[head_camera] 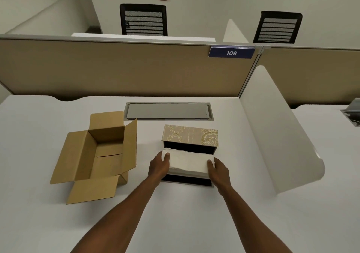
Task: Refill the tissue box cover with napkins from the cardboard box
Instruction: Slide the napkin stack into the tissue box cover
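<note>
Nearly done I reckon: cardboard box [101, 151] looks emptied, both my left hand [159, 166] and right hand [219, 170] clamped on the napkins [188, 163], lowering them into the open tissue box cover [191, 137], closing left.

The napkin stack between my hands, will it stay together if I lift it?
Probably, if squeezed: the left hand and right hand clamp both ends of the napkin stack. Its loose layers look floppy, so the middle may sag. Likely light.

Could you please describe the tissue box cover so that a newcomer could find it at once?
On the white desk, right of the open cardboard box, lies the tissue box cover. Only it bears gold patterning and a dark interior.
</note>
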Tool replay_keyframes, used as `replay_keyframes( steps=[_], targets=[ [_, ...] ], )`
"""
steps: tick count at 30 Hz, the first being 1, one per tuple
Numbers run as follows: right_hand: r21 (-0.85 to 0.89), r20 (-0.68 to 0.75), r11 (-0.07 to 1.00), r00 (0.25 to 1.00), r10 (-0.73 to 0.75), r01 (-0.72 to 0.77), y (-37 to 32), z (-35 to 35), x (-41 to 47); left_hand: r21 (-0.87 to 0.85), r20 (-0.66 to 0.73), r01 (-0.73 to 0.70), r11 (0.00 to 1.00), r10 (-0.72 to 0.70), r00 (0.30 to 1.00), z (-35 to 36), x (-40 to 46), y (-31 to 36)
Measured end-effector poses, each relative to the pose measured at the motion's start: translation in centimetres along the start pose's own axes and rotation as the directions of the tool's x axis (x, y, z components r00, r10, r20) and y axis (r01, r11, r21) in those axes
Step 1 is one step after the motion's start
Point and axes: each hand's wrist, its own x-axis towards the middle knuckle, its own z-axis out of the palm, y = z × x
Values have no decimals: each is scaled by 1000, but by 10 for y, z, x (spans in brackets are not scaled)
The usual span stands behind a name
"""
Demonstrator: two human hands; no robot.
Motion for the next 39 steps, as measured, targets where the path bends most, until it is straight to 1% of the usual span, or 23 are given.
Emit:
replay_keyframes(
  steps=[4, 7, 11, 13, 15, 18, 22, 27, 32, 39],
  targets=[
    [-156, -28, 988, 999, -22, 17, -1, 6, 6, 63, -34, -25, 998, 27, 999, -1, 2, -3],
    [-197, -53, 980, 998, -21, 11, 0, 9, 11, 54, -36, -24, 998, 26, 999, -1, 4, -3],
    [-172, -75, 985, 996, -45, 32, 3, 11, 11, 16, -35, 9, 1000, -8, 999, 1, 4, -3],
    [-146, -78, 989, 996, -31, 20, 4, 11, 9, 7, -54, 15, 1000, -15, 998, 3, 5, -4],
    [-105, -74, 994, 997, 4, -12, 3, 12, 8, 19, -75, 15, 1000, -13, 997, 6, 5, -3],
    [-108, -41, 994, 999, -7, 3, 0, 13, 7, 39, -82, 16, 999, -12, 997, 10, 4, -2],
    [-91, -64, 996, 998, 2, -8, -5, 12, 11, 61, -73, -6, 998, 11, 997, 9, 5, 0],
    [-103, -42, 995, 999, -5, 1, -1, 13, 14, 170, -37, -57, 984, 64, 997, 3, 7, 0],
    [-122, -78, 992, 997, 11, -21, 1, 15, 10, 247, 2, -86, 965, 89, 996, -2, 11, 1],
    [-129, -57, 989, 996, 61, -68, 8, 20, 11, 260, 36, -90, 961, 83, 996, -6, 10, 3]
  ],
)
